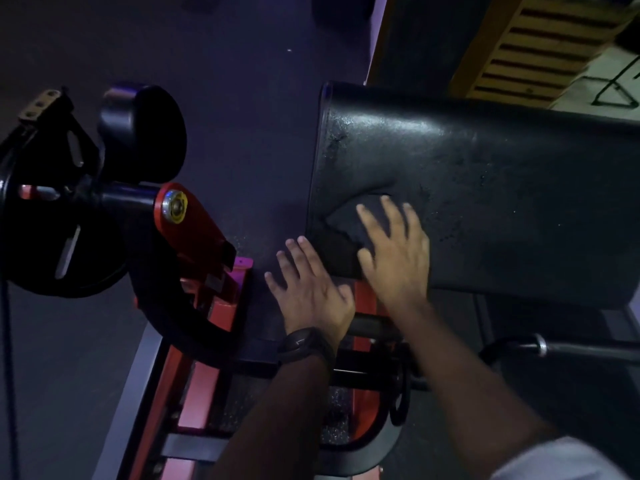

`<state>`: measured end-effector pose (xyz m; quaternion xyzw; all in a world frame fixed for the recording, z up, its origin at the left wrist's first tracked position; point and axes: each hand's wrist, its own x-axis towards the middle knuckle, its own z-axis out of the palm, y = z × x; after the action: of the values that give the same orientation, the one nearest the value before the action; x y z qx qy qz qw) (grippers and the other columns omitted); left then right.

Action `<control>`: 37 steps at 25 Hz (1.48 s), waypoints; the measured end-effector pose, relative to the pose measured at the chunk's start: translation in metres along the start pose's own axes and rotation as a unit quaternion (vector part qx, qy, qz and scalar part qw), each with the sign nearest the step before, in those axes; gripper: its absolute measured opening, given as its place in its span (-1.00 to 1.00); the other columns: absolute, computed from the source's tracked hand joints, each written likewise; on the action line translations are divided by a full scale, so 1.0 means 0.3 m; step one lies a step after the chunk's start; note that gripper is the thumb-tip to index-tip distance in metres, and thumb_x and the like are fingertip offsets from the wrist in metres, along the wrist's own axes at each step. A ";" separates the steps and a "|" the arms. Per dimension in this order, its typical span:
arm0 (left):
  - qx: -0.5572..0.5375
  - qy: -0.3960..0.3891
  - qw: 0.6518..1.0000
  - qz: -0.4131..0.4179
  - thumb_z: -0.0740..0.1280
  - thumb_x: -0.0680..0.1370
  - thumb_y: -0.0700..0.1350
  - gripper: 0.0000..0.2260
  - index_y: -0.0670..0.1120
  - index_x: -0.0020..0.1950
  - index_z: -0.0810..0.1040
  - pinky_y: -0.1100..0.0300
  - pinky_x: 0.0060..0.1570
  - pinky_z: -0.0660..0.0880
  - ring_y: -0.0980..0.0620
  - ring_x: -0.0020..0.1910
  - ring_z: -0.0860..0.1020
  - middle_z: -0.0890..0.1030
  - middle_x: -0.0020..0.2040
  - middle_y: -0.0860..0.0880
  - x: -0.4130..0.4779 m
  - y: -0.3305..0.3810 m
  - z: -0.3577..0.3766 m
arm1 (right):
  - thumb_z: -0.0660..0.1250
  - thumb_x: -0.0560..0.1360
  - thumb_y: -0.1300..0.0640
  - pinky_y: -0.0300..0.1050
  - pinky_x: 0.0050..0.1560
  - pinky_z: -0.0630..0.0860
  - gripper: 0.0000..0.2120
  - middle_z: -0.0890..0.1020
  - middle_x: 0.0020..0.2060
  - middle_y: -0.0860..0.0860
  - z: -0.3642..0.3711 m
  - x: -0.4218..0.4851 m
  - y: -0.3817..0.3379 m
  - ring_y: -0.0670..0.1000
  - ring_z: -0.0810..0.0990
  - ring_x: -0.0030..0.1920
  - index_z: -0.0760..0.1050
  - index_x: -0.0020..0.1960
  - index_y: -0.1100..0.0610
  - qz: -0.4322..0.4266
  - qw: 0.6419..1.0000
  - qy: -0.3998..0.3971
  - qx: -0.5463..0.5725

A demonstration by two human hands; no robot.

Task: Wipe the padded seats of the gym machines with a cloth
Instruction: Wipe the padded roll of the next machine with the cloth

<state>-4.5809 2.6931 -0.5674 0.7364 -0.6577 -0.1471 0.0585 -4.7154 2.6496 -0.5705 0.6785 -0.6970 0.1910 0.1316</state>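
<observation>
On padded seat (485, 168), right hand (398, 258) pressing dark cloth (346, 230), left hand (311, 292) beside

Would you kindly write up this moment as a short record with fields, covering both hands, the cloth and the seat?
seat: black padded seat, surface shiny and speckled
cloth: dark cloth, draped over the seat's near corner
right hand: right hand flat on the cloth, fingers spread
left hand: left hand with straight fingers beside the cloth's edge; contact unclear
wrist: black watch on the left wrist
nearby: red machine frame, round black roller pad
</observation>
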 end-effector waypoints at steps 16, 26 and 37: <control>0.034 0.014 0.999 0.038 0.16 0.50 0.10 -0.14 -0.29 0.63 -0.13 -0.39 0.48 0.08 -0.28 0.61 0.02 0.05 0.63 -0.28 0.012 -0.001 0.017 | 0.31 0.46 0.00 0.24 0.30 0.40 -0.38 0.35 0.51 0.03 -0.010 0.245 -0.105 0.24 0.30 0.48 0.33 0.51 -0.14 0.030 0.996 0.081 0.000; 0.067 0.039 0.994 0.082 -0.10 0.42 0.07 -0.19 -0.32 0.61 0.08 -0.42 0.45 0.12 -0.31 0.58 0.12 0.19 0.58 -0.34 0.013 -0.003 0.021 | 0.21 0.48 -0.07 0.20 0.25 0.41 -0.47 0.43 0.46 0.04 -0.053 0.391 -0.070 0.25 0.37 0.42 0.41 0.45 -0.13 -0.267 0.959 0.031 -0.092; 0.035 0.032 0.996 0.080 0.00 0.40 0.07 -0.20 -0.33 0.57 0.22 -0.40 0.36 0.31 -0.30 0.53 0.27 0.30 0.53 -0.33 0.016 0.002 0.024 | 0.25 0.47 -0.08 0.17 0.26 0.38 -0.49 0.40 0.46 0.00 -0.115 0.547 -0.134 0.21 0.35 0.42 0.41 0.42 -0.15 0.038 0.998 0.051 -0.001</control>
<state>-4.5832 2.6891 -0.5748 0.6876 -0.7169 -0.0948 0.0654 -4.6852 2.5177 -0.4633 0.6411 -0.7147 0.2295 0.1598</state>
